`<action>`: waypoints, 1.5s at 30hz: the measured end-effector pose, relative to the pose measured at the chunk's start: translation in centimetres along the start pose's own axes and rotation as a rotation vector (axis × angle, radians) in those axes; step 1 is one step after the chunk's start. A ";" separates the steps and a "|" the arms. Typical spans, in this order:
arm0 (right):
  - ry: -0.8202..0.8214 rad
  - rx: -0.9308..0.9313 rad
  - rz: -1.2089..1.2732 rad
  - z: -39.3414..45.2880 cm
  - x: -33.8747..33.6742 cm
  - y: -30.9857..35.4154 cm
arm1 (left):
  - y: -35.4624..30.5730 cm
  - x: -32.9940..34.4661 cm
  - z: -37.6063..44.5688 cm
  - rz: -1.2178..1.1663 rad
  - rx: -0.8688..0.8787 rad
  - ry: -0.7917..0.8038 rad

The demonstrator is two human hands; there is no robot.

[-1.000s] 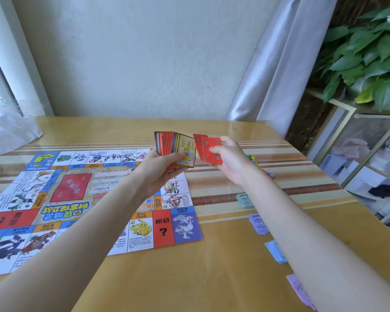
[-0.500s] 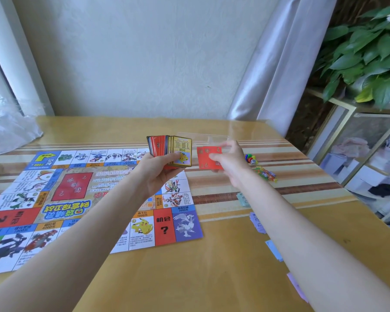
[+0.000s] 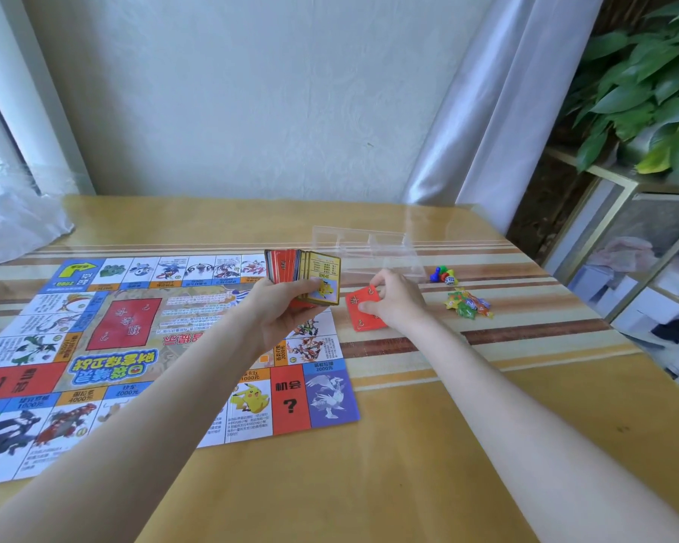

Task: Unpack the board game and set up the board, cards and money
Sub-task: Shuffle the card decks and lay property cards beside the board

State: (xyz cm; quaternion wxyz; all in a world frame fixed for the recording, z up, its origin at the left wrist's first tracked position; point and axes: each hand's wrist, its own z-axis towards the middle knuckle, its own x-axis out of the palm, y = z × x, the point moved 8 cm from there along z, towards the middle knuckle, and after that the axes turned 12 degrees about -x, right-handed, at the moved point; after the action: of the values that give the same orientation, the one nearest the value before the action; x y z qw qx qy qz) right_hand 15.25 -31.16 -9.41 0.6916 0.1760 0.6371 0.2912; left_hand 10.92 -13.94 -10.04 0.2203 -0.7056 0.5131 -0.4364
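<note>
Board game board (image 3: 142,346) lies flat and unfolded across the left half of the table (image 3: 428,464), printed squares running round its rim. Above its far right corner the left hand (image 3: 287,307) grips a fanned deck of cards (image 3: 302,274), red backs to the left and a yellow-bordered card facing out at the front. Just beside the board's right edge, the right hand (image 3: 394,297) pinches a small stack of red cards (image 3: 363,307), low over the table; whether the stack touches the surface is hard to tell. Behind that hand sits a clear plastic tray (image 3: 365,244). Toward the right edge, small pawns and a die (image 3: 443,275) cluster together, with a pile of bright tokens (image 3: 467,303) just in front of them. A crumpled plastic bag (image 3: 16,225) rests at the far left corner.
</note>
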 end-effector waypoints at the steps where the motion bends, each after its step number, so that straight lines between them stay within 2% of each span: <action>1: -0.005 -0.005 -0.024 0.0 0.0 -0.1 | 0.1 -0.1 0.1 -0.004 -0.006 -0.002; 5: -0.002 -0.005 -0.151 -0.2 0.0 0.2 | 0.5 0.0 0.1 -0.006 -0.026 0.006; 7: -0.078 -0.023 -0.149 -0.3 -1.1 0.8 | 0.5 -0.1 0.1 -0.013 -0.026 0.005; 9: -0.112 -0.021 0.128 -0.1 -1.5 1.6 | 0.5 0.2 0.1 -0.003 -0.023 0.022; 11: 0.007 0.016 0.540 -0.3 -0.5 3.0 | 0.6 0.9 0.0 0.013 -0.017 0.053; 13: 0.064 -0.020 0.594 -0.5 -0.3 4.3 | 0.6 1.7 -0.3 -0.003 -0.001 0.097; 15: 0.028 -0.053 0.587 -0.4 -0.6 4.6 | 0.5 2.4 -0.7 -0.054 0.007 0.186; 18: 0.019 -0.036 0.711 -0.5 -0.9 4.5 | 0.1 2.7 -1.3 -0.143 -0.016 0.257; 25: 0.039 0.010 0.869 -0.8 -0.9 4.2 | -0.9 2.0 -1.3 -0.014 0.100 0.100; 31: 0.016 0.055 0.909 -1.0 -1.4 3.3 | -1.2 2.4 -1.2 0.037 0.122 0.117; 36: 0.027 0.117 0.977 -1.0 -1.9 3.3 | -1.4 2.9 -1.1 -0.059 0.105 0.136; 39: -0.048 0.140 1.080 -0.3 -4.1 2.3 | -1.7 3.0 -0.9 -0.092 0.103 0.134; 40: -0.084 0.138 1.062 0.0 -5.1 1.5 | -1.7 3.1 -0.9 -0.084 0.097 0.143; 42: -0.106 0.136 0.861 0.3 -6.5 -0.4 | -1.4 3.2 -0.6 -0.048 0.077 0.148; 45: 0.027 0.178 0.434 0.2 -6.1 -2.9 | -0.4 3.4 0.0 -0.004 0.039 0.119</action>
State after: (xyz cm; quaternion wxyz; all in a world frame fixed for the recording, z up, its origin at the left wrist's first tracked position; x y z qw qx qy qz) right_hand 15.81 -37.14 -6.43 0.5859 0.3653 0.6168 0.3780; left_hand 11.44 -16.87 -8.41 0.2021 -0.6748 0.5155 -0.4879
